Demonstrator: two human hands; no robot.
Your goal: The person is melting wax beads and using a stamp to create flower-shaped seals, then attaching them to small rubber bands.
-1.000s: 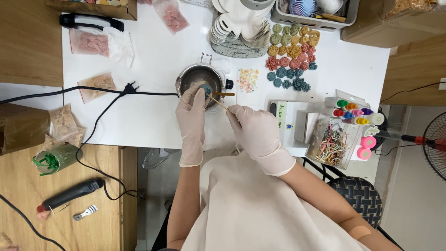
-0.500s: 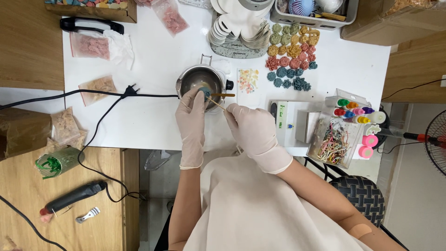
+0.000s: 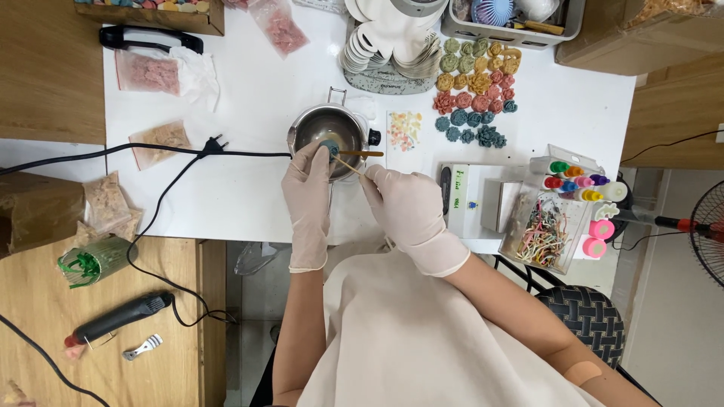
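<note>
Left hand: our gloved left hand (image 3: 308, 188) reaches over the near rim of the pot (image 3: 329, 130); its fingertips pinch a small teal piece (image 3: 330, 146) just inside the pot.
Right hand: our gloved right hand (image 3: 403, 203) is curled closed around the near end of a thin stick (image 3: 348, 165), whose far end points at the teal piece.
Pot: a small metal pot with a black knob on its right side stands mid-table on the white table (image 3: 241, 98); a flat wooden stick (image 3: 363, 154) lies across its near rim.
Teal piece: at the pot's near edge, between our left fingertips and the stick tip; we cannot tell whether it touches the pot's bottom.
Flowers: rows of green, tan, pink and teal flower shapes (image 3: 475, 90) lie to the right of the pot, well apart from both hands.
Bottles: small bottles with coloured caps (image 3: 573, 177) stand near the right edge, above a clear box of coloured strands (image 3: 547, 230).
Cord: a black cord with plug (image 3: 211, 145) runs in from the left and ends near the pot.
</note>
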